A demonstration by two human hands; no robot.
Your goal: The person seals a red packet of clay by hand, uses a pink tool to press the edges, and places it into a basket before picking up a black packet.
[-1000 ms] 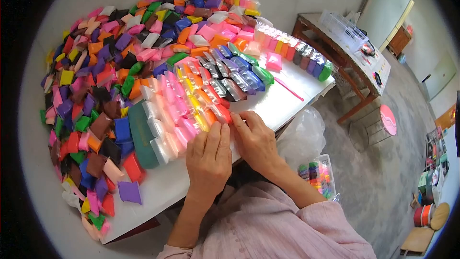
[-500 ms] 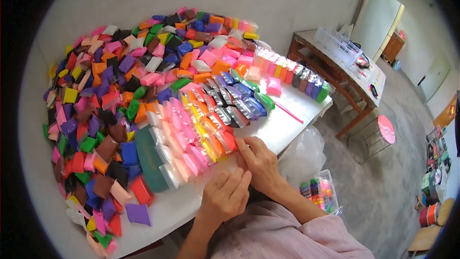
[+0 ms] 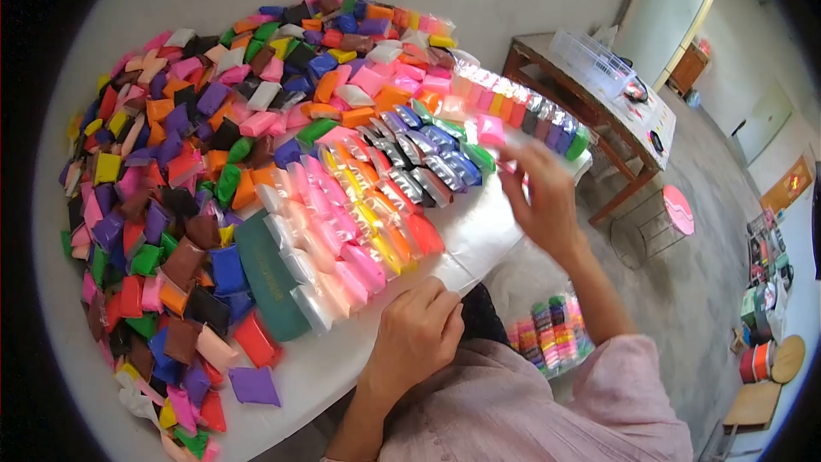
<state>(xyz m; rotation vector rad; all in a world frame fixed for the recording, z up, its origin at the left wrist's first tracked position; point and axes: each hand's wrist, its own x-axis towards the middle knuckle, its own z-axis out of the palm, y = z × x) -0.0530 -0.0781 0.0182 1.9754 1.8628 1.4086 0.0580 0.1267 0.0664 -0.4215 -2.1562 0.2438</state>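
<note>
My left hand is curled closed at the table's front edge, just below the rows of packets. What its fingers hold, if anything, is hidden. My right hand is over the right part of the table, fingers bent with a gap between thumb and forefinger. Close to its fingertips lie a pink packet and a green packet. Small soft colored packets lie overlapping in rows by color, among them pink packets, red packets and blue packets. A dark green flat case borders the rows' left side.
A big heap of mixed packets covers the table's left and back. Filled clear packs stand at the right end. Below the edge is a container of colored packs. Another table and a pink-topped stool stand to the right.
My right hand has left the red packets and moved right, toward where a thin pink stick lay; the stick is now out of sight. My left hand stays low, more tightly curled.
</note>
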